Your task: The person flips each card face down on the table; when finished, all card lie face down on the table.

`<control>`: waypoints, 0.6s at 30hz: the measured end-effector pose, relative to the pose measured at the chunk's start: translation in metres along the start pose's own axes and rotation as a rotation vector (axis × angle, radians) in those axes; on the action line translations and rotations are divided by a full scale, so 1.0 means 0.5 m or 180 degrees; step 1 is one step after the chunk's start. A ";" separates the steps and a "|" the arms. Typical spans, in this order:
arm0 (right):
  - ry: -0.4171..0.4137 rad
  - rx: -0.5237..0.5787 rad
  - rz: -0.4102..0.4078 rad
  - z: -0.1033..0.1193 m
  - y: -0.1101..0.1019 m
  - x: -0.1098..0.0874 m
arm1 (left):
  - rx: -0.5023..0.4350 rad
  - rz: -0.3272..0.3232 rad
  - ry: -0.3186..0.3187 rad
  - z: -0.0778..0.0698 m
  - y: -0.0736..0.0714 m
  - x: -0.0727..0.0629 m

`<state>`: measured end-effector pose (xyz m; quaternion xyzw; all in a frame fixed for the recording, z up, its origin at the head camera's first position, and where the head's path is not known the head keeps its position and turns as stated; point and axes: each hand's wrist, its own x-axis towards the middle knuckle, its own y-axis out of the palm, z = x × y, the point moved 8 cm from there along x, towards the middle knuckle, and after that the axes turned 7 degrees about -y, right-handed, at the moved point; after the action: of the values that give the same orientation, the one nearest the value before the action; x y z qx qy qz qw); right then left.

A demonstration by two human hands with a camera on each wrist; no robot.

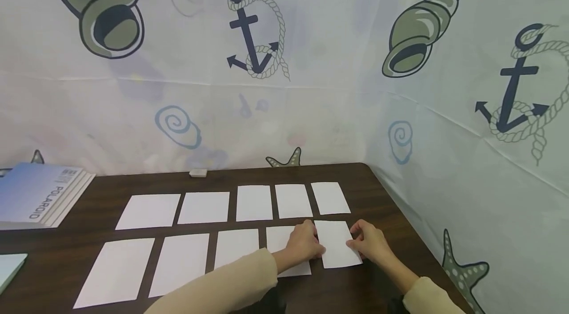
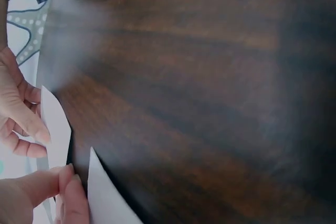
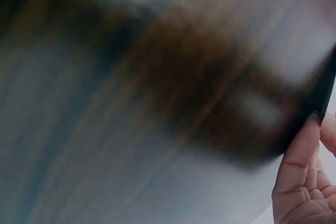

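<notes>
A blank white sheet of paper [image 1: 336, 247] lies at the right end of the front row, between both hands. My left hand [image 1: 303, 245] pinches its left edge between thumb and fingers; the forearm crosses over the neighbouring sheet [image 1: 277, 236] and partly covers it. On the opposite edge, my right hand [image 1: 372, 244] holds the same sheet with thumb and fingertips. The left wrist view shows the held sheet [image 2: 56, 124] standing slightly off the dark tabletop, curved along its edge. In the right wrist view, the right thumb and a finger [image 3: 299, 166] meet at the sheet's edge.
Several more white sheets [image 1: 206, 208] lie in two rows on the dark wooden table [image 1: 329, 294]. A stack of blue-covered books [image 1: 40, 195] sits at the left, and a small white block [image 1: 198, 173] at the back edge. Patterned curtain [image 1: 329, 121] hangs behind and right.
</notes>
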<state>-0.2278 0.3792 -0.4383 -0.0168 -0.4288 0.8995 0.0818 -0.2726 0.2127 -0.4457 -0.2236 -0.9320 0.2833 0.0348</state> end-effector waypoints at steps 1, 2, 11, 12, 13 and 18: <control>-0.0005 -0.0030 0.0018 0.001 -0.001 0.001 | 0.0097 0.0002 -0.0025 -0.002 0.001 0.003; -0.0005 -0.0055 0.0039 0.001 -0.001 0.002 | 0.0179 0.0012 -0.0054 -0.004 0.002 0.005; 0.0034 -0.0083 0.0225 0.007 0.012 0.018 | 0.0485 -0.0017 -0.0513 0.014 -0.003 0.015; 0.0053 -0.0094 0.0229 0.006 0.012 0.019 | 0.0475 -0.0009 -0.0532 0.014 -0.003 0.015; 0.0046 -0.0117 0.0242 0.006 0.012 0.019 | 0.0467 0.0002 -0.0550 0.014 -0.003 0.015; -0.0058 -0.0263 0.0271 0.012 0.004 0.028 | 0.0162 0.0091 -0.0482 0.008 -0.005 0.018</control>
<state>-0.2422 0.3755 -0.4356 -0.0302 -0.4652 0.8839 0.0388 -0.2826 0.2128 -0.4481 -0.2139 -0.9211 0.3235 -0.0343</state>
